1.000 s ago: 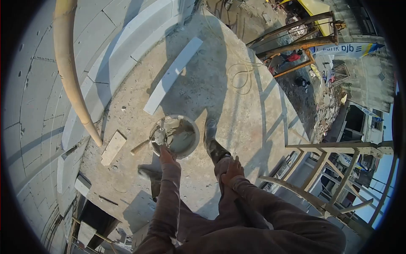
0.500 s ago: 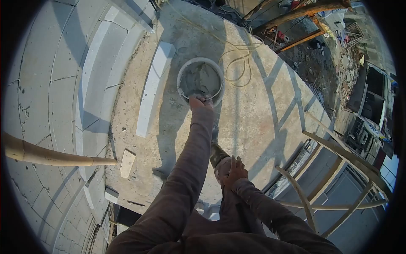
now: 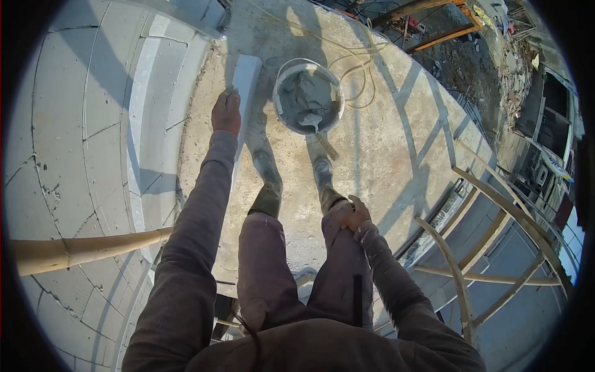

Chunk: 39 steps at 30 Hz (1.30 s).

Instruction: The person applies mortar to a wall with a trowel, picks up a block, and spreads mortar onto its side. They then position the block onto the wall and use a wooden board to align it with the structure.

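At the left edge of a long pale block (image 3: 248,75), my left hand (image 3: 227,113) has its fingers bunched together against the block's side; my forearm covers part of the block. A round bucket (image 3: 339,111) of wet grey mortar (image 3: 310,93) stands to the right of it. Inside lies a trowel, its wooden handle (image 3: 327,147) sticking out over the near rim. My right hand (image 3: 356,215) rests on my right knee with its fingers apart, holding nothing.
A block wall (image 3: 102,118) runs along the left, with a thick pole (image 3: 93,248) in front. A yellowish hose (image 3: 374,87) curls on the concrete floor (image 3: 384,142). Wooden poles (image 3: 489,239) form a frame at the lower right, beyond the floor's edge. Rubble lies at the upper right.
My left hand has left the bucket rim and moved left to the pale block. The trowel handle now shows over the rim. Both boots are now in view; my right hand stays on the knee.
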### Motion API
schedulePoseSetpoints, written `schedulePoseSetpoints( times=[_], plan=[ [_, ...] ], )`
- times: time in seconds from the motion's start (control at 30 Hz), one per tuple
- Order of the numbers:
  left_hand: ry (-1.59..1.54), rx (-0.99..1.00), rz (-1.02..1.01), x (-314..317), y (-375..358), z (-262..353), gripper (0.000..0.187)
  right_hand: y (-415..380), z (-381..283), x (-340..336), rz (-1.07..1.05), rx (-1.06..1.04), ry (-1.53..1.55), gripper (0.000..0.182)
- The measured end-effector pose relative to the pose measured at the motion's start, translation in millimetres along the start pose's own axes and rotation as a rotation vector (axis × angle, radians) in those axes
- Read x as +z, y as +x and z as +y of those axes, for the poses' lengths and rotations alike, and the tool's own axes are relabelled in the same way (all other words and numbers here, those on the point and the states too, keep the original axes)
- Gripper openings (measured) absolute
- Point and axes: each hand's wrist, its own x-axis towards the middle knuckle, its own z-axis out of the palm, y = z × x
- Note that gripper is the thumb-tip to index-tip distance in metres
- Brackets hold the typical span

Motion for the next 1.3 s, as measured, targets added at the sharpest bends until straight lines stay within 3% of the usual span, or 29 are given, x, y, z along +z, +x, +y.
schedulePoseSetpoints(
  times=[0.03,0.07,0.1,0.13,0.2,0.27,0.3,0.37,0.4,0.5,0.73,0.93,1.0,1.07,1.13,1.17,1.23,1.3],
  plan=[
    [0.193,-0.002,-0.057,-20.3,-59.0,2.4,0.039,12.9,-11.2,-10.3,0.051,-0.081,0.111,0.083],
    [0.198,-0.095,-0.136,-38.5,-111.4,-22.8,0.043,30.4,-27.1,-18.7,0.110,-0.167,0.223,0.077],
    [0.246,-0.207,-0.164,-58.9,-168.9,-74.3,0.059,53.1,-40.2,-20.0,0.241,-0.166,0.088,0.073],
    [0.501,-0.291,-0.219,-73.7,-226.7,-60.5,0.075,78.9,-52.8,-21.7,0.368,-0.167,-0.055,0.068],
    [0.746,-0.581,-0.387,-85.5,-316.5,-53.6,0.107,116.6,-106.9,-29.6,0.376,-0.034,-0.429,0.067],
    [0.882,-0.647,-0.434,-80.6,-362.1,-46.9,0.112,180.1,-113.8,-5.1,0.265,0.017,-0.553,0.067],
    [0.877,-0.660,-0.440,-77.1,-354.1,-50.9,0.112,199.6,-115.8,7.9,0.154,0.075,-0.665,0.068],
    [0.770,-0.425,-0.170,-61.0,-338.0,-64.5,0.111,229.6,-118.1,30.9,0.116,0.039,-0.572,0.066],
    [0.768,-0.440,-0.181,-53.7,-338.8,-69.3,0.111,232.5,-117.8,42.5,0.087,0.018,-0.455,0.065],
    [0.846,-0.590,-0.321,-34.4,-347.3,-79.6,0.107,218.6,-133.2,48.8,0.043,-0.001,-0.498,0.056],
    [0.812,-0.683,-0.304,-12.4,-362.3,-95.6,0.096,140.7,-171.4,-58.1,-0.005,-0.005,-0.773,0.048],
    [0.821,-0.690,-0.299,-13.2,-364.3,-98.2,0.094,190.9,-211.4,-106.2,0.123,-0.212,-0.514,0.037],
    [0.828,-0.682,-0.297,-11.8,-364.6,-99.4,0.093,212.9,-242.9,-119.4,0.162,-0.381,-0.783,0.040],
    [0.834,-0.698,-0.315,-12.8,-365.6,-100.8,0.093,253.0,-271.9,-117.1,0.140,-0.296,-0.739,0.038],
    [0.843,-0.698,-0.324,-15.2,-367.6,-103.0,0.093,217.8,-325.3,-122.4,-0.001,-0.408,-1.180,0.032],
    [0.844,-0.690,-0.329,-14.5,-367.6,-103.8,0.092,217.7,-332.5,-106.9,-0.002,-0.404,-1.180,0.032],
    [0.838,-0.685,-0.329,-14.0,-369.4,-107.9,0.092,221.5,-338.9,-84.3,0.109,-0.306,-0.881,0.028],
    [0.836,-0.682,-0.320,-16.5,-370.8,-109.1,0.092,199.7,-332.4,-67.0,0.112,-0.347,-0.826,0.028]
  ],
)
